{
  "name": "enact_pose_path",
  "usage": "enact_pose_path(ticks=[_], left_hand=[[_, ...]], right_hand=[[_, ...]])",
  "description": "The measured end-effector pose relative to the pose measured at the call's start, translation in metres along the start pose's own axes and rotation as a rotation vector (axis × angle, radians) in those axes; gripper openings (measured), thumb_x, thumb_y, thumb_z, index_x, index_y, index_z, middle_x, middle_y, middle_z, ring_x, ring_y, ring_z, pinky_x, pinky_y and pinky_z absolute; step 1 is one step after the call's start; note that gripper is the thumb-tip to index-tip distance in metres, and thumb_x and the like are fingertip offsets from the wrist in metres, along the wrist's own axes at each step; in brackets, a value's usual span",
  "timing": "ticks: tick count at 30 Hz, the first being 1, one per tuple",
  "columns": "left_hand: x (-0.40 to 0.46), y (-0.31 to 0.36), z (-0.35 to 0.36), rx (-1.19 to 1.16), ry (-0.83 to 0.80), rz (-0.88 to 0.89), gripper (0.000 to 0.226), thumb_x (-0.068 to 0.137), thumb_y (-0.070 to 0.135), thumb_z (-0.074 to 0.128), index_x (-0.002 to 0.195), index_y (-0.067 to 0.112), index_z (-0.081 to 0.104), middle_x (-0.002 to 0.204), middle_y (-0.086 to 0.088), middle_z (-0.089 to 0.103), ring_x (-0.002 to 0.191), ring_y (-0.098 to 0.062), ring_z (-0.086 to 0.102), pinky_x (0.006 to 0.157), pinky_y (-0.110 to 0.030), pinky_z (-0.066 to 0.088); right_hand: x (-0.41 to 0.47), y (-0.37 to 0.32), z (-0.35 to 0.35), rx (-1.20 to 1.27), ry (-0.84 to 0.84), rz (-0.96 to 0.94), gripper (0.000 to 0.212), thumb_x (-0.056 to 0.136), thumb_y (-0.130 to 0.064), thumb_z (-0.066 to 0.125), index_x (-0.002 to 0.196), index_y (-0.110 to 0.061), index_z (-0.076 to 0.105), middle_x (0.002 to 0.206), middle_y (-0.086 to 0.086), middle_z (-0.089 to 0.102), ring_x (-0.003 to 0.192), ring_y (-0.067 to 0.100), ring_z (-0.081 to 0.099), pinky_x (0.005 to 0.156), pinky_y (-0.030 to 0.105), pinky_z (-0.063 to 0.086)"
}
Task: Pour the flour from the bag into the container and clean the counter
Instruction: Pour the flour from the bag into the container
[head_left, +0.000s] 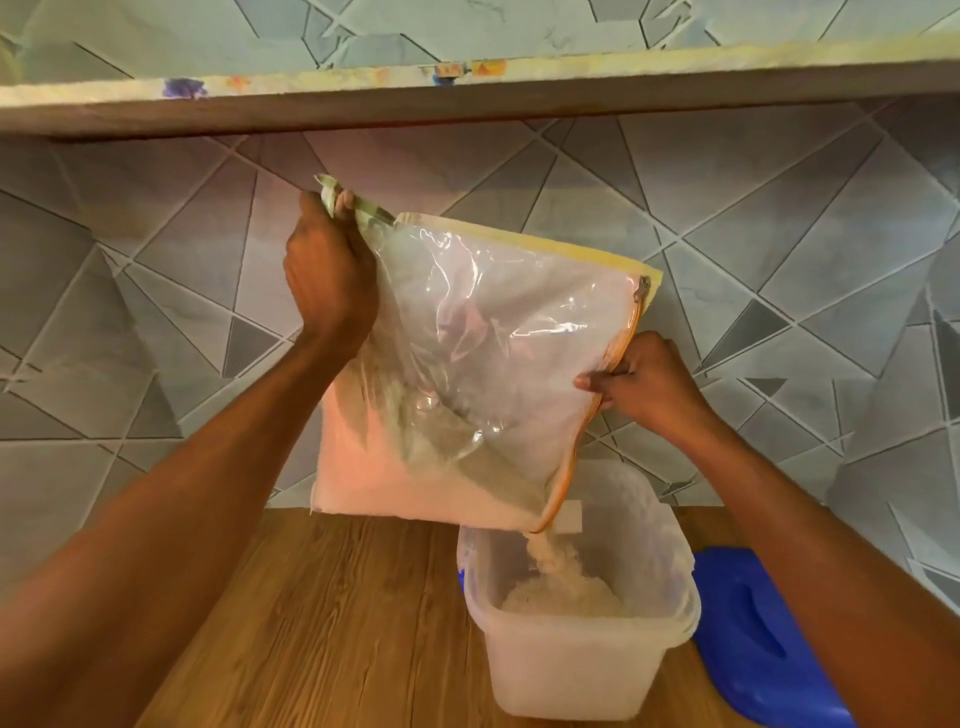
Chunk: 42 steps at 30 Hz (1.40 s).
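A clear plastic zip bag (483, 364) with a yellow and orange edge hangs tilted above the wooden counter (322, 623), its lower part full of white flour. My left hand (327, 275) grips the bag's upper left corner. My right hand (649, 387) holds the orange zipper edge on the bag's right side. Flour (543, 553) streams from the bag's lower right corner into a translucent plastic container (571, 670) standing on the counter. A small heap of flour (563, 597) lies inside it.
A blue lid (753, 634) lies on the counter right of the container. A shelf (467, 98) runs overhead, close above the bag. A grey patterned tile wall (156, 338) stands behind the counter.
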<state>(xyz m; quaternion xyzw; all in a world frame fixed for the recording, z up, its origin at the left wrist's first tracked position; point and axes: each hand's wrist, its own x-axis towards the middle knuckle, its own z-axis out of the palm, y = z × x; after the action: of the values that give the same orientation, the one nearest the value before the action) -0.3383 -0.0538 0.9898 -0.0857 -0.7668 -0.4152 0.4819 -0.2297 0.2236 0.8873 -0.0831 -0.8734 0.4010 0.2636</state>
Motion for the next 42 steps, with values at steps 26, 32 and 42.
enact_pose_path(ticks=[26, 32, 42], left_hand=[[0.003, 0.007, -0.007, 0.027, 0.001, -0.026, 0.036, 0.105, 0.035, 0.037, 0.119, 0.006, 0.053, 0.108, -0.01, 0.068, 0.091, -0.026, 0.065, 0.068, -0.028, 0.039], [-0.002, 0.004, -0.006, 0.028, -0.014, -0.018, 0.033, 0.105, 0.031, 0.039, 0.119, 0.005, 0.052, 0.106, -0.01, 0.068, 0.086, -0.024, 0.063, 0.066, -0.028, 0.039], [0.006, 0.008, -0.009, 0.0, 0.027, -0.016, 0.037, 0.105, 0.034, 0.035, 0.117, 0.005, 0.054, 0.107, -0.011, 0.068, 0.089, -0.024, 0.063, 0.066, -0.028, 0.037]], right_hand=[[0.0, 0.001, -0.003, -0.049, 0.101, -0.029, 0.031, 0.079, -0.032, 0.086, 0.085, -0.004, 0.074, 0.086, 0.017, 0.074, 0.101, 0.037, 0.066, 0.084, 0.048, 0.059], [0.008, -0.009, -0.008, -0.116, -0.002, -0.011, 0.044, 0.069, -0.038, 0.087, 0.106, -0.018, 0.073, 0.102, 0.011, 0.075, 0.113, 0.04, 0.063, 0.092, 0.052, 0.057], [0.002, -0.017, 0.007, -0.131, 0.097, -0.098, 0.034, 0.082, -0.031, 0.083, 0.1, -0.004, 0.073, 0.1, 0.018, 0.073, 0.116, 0.037, 0.061, 0.093, 0.045, 0.055]])
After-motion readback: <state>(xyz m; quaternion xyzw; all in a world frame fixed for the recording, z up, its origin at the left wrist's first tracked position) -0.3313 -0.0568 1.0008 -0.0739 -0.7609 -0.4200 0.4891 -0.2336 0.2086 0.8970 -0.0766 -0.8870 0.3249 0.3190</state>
